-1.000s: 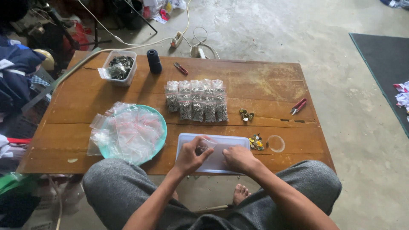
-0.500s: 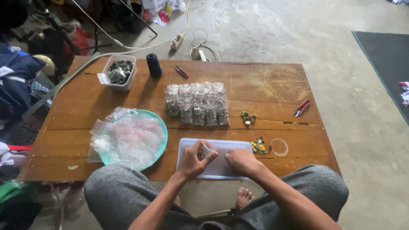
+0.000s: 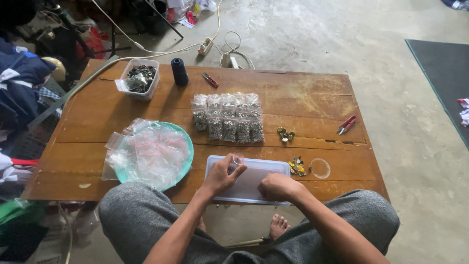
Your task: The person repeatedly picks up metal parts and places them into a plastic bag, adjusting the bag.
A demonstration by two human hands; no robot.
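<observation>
My left hand (image 3: 221, 177) pinches a small clear bag (image 3: 237, 160) over the white tray (image 3: 254, 172), its mouth pointing up toward twelve o'clock. My right hand (image 3: 276, 187) rests curled in a loose fist on the tray's near edge, at five o'clock from the bag. Filled clear bags (image 3: 227, 117) lie in rows at twelve o'clock, long sides running away from me. Empty bags heap on the green plate (image 3: 188, 151) at nine o'clock.

Grey trousers, bare forearms, bare foot (image 3: 279, 226)
</observation>
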